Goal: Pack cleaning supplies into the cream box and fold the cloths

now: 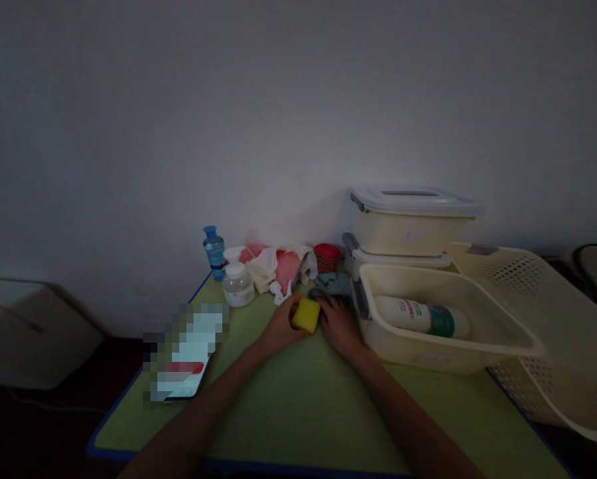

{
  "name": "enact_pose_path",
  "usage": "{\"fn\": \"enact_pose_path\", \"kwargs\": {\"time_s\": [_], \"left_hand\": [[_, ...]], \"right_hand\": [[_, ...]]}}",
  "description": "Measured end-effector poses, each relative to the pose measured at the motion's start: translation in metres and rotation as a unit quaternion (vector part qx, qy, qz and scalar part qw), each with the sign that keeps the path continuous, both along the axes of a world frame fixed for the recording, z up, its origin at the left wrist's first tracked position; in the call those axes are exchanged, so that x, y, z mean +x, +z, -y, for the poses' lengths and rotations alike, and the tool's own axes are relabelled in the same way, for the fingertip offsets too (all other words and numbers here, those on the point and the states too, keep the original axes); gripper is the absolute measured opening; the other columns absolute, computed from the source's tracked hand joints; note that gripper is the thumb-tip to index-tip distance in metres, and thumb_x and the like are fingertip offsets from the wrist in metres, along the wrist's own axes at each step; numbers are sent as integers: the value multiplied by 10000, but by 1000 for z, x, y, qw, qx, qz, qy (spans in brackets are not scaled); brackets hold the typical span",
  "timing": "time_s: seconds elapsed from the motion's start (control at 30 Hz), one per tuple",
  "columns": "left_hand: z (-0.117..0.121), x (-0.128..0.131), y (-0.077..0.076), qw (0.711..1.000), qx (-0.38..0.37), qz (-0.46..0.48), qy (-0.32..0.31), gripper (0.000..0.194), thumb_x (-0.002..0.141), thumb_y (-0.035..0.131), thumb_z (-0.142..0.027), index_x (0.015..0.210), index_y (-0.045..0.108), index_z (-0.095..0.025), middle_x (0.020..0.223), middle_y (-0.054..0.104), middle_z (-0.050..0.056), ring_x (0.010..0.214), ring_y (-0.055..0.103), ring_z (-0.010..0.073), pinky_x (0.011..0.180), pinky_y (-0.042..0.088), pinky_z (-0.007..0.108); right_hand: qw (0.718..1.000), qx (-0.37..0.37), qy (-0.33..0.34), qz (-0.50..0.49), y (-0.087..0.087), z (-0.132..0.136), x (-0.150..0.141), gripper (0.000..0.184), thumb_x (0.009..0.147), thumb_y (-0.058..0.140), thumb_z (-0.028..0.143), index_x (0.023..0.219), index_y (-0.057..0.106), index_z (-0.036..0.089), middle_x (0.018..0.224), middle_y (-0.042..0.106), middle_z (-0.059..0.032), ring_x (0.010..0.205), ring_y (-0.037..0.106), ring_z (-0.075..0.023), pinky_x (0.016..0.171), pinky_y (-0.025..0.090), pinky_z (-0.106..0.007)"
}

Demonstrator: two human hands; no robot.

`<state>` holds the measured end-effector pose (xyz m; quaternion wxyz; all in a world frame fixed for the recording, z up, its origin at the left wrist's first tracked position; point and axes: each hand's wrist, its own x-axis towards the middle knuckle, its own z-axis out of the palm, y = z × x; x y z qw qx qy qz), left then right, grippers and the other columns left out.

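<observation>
My left hand [279, 328] is closed around a small yellow block that looks like a sponge [306, 315], held low over the middle of the table. Just right of it, my right hand [342, 327] has its fingers apart, the tips by a dark item [317, 293] whose kind I cannot make out. The thumb side of that hand is close to the yellow sponge; whether they touch is unclear. Behind the right hand lies a grey-green cloth [334, 283]. A small white object [281, 293] sits beyond the left hand.
The green table [298, 412] has a blue edge. Left stand a phone [188, 356], a clear jar [238, 286] and a blue bottle [213, 253]. Crumpled cloths [285, 266] and a red basket [327, 258] are behind. A cream bin [428, 352] holding a white bottle [418, 318], lidded boxes [412, 229] and perforated baskets [528, 286] stand right.
</observation>
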<state>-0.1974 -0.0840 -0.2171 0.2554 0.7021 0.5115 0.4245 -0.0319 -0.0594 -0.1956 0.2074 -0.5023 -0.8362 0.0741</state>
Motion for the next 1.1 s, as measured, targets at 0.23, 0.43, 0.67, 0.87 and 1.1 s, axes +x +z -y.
{"fn": "enact_pose_path", "kwargs": {"time_s": [0.23, 0.43, 0.67, 0.87, 1.1], "left_hand": [[-5, -1, 1, 995, -55, 85, 18, 766, 418, 773, -85, 1106, 439, -129, 993, 532, 56, 853, 561, 169, 742, 478, 299], [-1, -1, 16, 996, -9, 73, 48, 505, 418, 749, -126, 866, 518, -150, 852, 488, -11, 730, 497, 116, 639, 431, 229], [-4, -4, 18, 990, 14, 128, 52, 403, 432, 713, -155, 772, 497, -162, 780, 468, -32, 701, 467, 113, 631, 399, 219], [-6, -4, 12, 974, -13, 227, 25, 611, 452, 765, -253, 995, 494, -179, 904, 524, 14, 742, 506, 136, 657, 423, 247], [-8, -4, 11, 954, -7, 300, 25, 709, 466, 769, -201, 1080, 414, -206, 1025, 564, 43, 829, 554, 153, 717, 426, 262]], "right_hand": [[998, 1, 38, -45, 0, 2, -1, 427, 794, 416, 100, 1198, 525, 181, 1299, 435, -111, 1202, 390, -238, 1000, 353, -416], [982, 22, 100, -159, -4, 1, -2, 437, 805, 386, 105, 1220, 496, 186, 1251, 478, -111, 1207, 390, -199, 1027, 334, -395], [968, 15, 141, -205, -6, 5, -2, 514, 802, 370, 102, 1304, 391, 207, 1240, 494, -101, 1173, 432, -179, 1007, 351, -382], [957, 7, 148, -248, -11, 3, -1, 549, 771, 407, 100, 1301, 369, 236, 1233, 503, -88, 1142, 466, -189, 986, 363, -396], [927, -51, 114, -354, -6, 3, -3, 346, 848, 392, 213, 1191, 432, 224, 1032, 592, -65, 954, 560, -170, 866, 438, -352]]}}
